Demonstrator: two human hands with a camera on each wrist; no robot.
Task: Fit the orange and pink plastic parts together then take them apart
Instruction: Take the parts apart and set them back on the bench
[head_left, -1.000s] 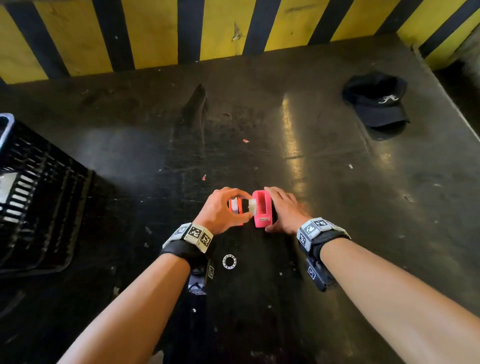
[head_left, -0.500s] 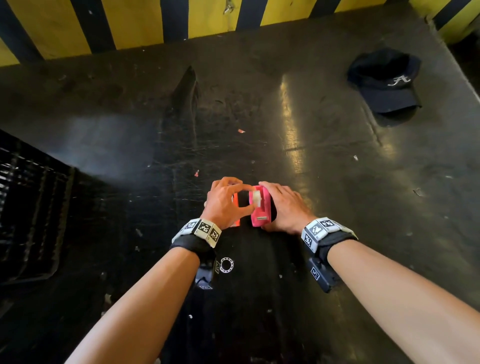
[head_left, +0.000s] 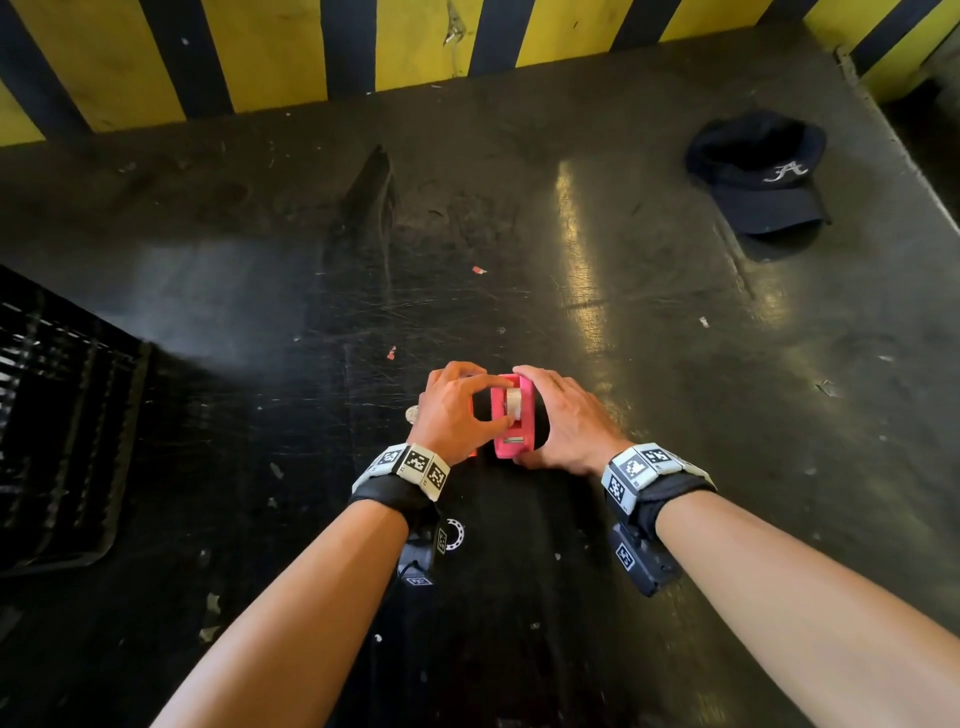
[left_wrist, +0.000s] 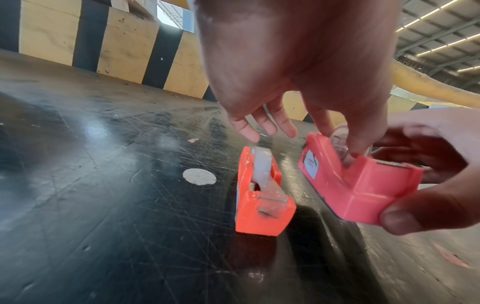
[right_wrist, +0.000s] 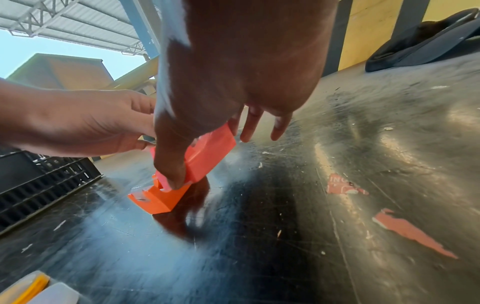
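Scratched black tabletop (head_left: 649, 415) runs back to a yellow-and-black striped wall (head_left: 415, 47). On it stands the orange part (left_wrist: 262, 197), upright and holding a white roll. Just beside it, apart, the pink part (head_left: 514, 415) is tilted off the surface, gripped by the right hand (head_left: 566, 421) with thumb under its near end. The left hand (head_left: 457, 410) reaches across, fingertips pinching the roll seated in the pink part. A dark cap (head_left: 763, 176) lies far right, a black crate (head_left: 62, 431) at left.

Both forearms are extended forward, the wrists banded. The left hand (head_left: 454, 410) is reached rightward, its thumb and fingers curled in a pinch. The right hand (head_left: 563, 423) is cupped, thumb underneath.
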